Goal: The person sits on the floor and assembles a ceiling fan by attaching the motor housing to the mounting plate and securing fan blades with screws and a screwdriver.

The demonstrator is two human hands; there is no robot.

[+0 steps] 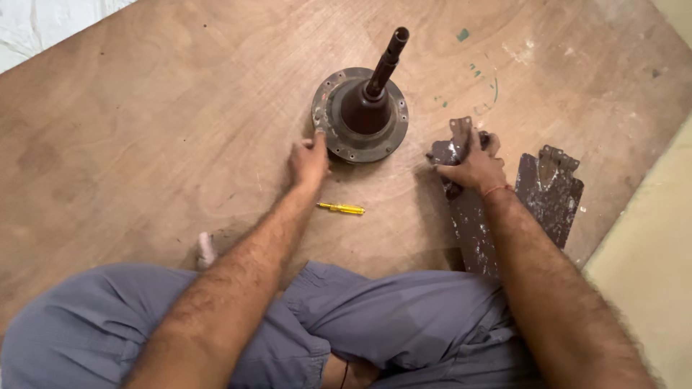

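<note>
Two hands down, nothing joined yet.
Your left hand (pixel 308 160), fingers loosely spread, touches the hub (pixel 360 115) rim at its 8 o'clock; your right hand (pixel 476 164) grips a blade (pixel 467 209) at 3 o'clock. Second blade (pixel 551 194) and screwdriver (pixel 342 209) lie untouched.

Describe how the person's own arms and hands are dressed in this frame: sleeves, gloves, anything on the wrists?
Both forearms are bare and hairy, with no sleeves in view. The left hand and right hand wear no gloves, and no rings show on the fingers. A thin reddish thread band circles the right wrist; the left wrist carries nothing visible. Loose grey-blue trousers cover the crossed legs below.
</note>
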